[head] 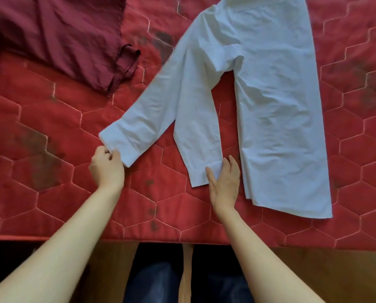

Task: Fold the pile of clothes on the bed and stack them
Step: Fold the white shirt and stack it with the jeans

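You have a white shirt [276, 110] lying flat on the bed [51, 132], a bit to your right. It is folded long and thin, and it has soft wrinkles. Both sleeves stick out on the left side and point down toward you.

Your left hand [106, 166] pinches the cuff of the outer sleeve [143, 119] with curled fingers. Your right hand [224, 182] lies flat with straight fingers on the cuff of the inner sleeve [195, 132], pressing it onto the bed.

A dark red cloth [58, 38] lies bunched up at the far left, well apart from the shirt.

The bed cover is red with a stitched six-sided pattern and some dark spots. Lots of bare cover shows to the left of your hands and between the two clothes. The near edge of the bed runs just under your arms. The shirt's bottom hem lies near that edge.
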Motion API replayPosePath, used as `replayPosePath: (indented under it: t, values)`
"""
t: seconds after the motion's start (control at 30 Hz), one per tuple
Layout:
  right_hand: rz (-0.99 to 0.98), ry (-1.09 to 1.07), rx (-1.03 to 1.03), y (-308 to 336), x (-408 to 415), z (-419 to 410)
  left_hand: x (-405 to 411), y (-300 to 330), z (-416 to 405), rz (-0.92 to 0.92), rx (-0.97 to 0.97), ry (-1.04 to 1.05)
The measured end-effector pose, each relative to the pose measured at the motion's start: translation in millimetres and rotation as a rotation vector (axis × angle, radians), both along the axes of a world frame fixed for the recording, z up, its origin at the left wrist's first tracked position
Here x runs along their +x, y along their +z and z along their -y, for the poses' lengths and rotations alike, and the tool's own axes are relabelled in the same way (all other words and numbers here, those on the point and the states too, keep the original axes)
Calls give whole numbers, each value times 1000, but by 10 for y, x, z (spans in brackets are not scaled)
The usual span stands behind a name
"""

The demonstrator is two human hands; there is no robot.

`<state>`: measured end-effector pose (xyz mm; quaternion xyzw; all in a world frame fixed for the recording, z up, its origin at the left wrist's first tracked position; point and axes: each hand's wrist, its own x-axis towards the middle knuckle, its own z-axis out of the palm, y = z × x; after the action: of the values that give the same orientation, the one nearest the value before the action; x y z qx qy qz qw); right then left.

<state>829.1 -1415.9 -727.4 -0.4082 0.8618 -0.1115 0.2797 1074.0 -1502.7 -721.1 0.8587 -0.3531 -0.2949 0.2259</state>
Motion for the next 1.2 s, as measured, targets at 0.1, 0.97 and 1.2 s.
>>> replayPosePath:
  t: [0.1,0.97,1.2]
  values:
    - [-60,-71,-35,56,48,64,286,-162,-84,-145,168,57]
    - [356,-93,57,257,1568,562,865,-14,-40,-238,16,-227]
    - [468,-240,193,158,1789,600,740,-6,318,101,152,-523]
